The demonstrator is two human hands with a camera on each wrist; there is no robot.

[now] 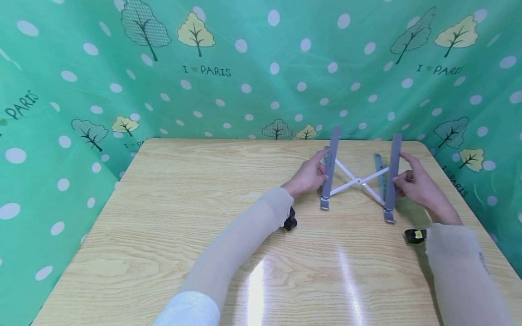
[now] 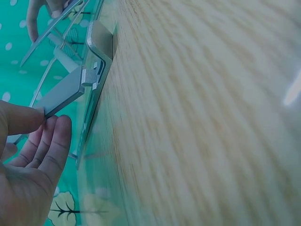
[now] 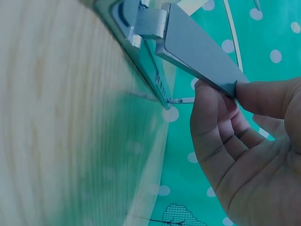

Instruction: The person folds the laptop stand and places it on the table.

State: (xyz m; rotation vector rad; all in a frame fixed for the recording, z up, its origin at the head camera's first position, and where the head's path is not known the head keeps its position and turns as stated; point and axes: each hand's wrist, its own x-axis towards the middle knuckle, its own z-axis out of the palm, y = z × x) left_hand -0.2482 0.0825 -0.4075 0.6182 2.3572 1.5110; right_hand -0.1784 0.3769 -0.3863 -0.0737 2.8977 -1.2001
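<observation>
Folding stand (image 1: 359, 181), grey, one: placed at 2 o'clock on the wood-grain surface (image 1: 183, 203), crossed struts spread in an X, upper bars raised off the lower rails and hinged at their 6 o'clock ends. Left hand (image 1: 306, 177): at the stand's 9 o'clock, thumb and fingers pinching the left upper bar (image 1: 331, 163). Right hand (image 1: 422, 183): at 3 o'clock, a matching pinch on the right upper bar (image 1: 393, 172). The opposed holds probably serve to steady both bars and govern their spread, the rails apparently giving a footing. Backdrop cloth (image 1: 244, 104), green, at 12 o'clock: printed "I PARIS", heart between. Right wrist device (image 1: 415, 236), black: yellow label, unreadable. Stand's brand: none legible.
</observation>
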